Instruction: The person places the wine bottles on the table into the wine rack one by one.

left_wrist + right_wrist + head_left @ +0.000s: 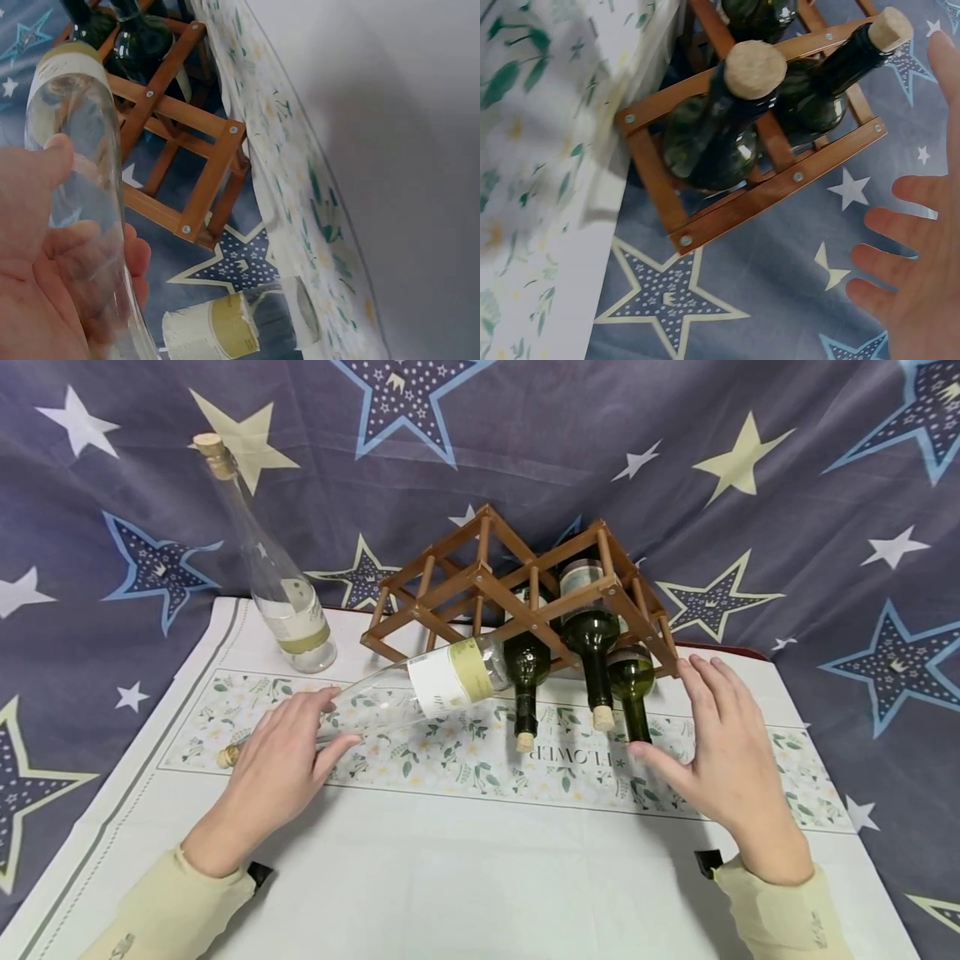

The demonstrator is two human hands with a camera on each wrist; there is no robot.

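My left hand (277,768) grips a clear glass wine bottle (450,681) by its narrower part, with the thumb on one side and the fingers round the other. It lies slanted over the table, its corked mouth to the left and its labelled base toward the wooden wine rack (480,578). Three dark green corked bottles sit in the rack's right part, necks pointing forward: one low (527,668), one higher (592,635) and one at the right (632,681). Beside the rack's right end my right hand (723,760) is held with fingers spread, holding nothing.
A second clear corked bottle (281,585) with a white and olive label stands upright at the back left. A flower-patterned runner (465,768) lies across the white tablecloth (480,877). Behind the table hangs a dark star-patterned cloth (555,452).
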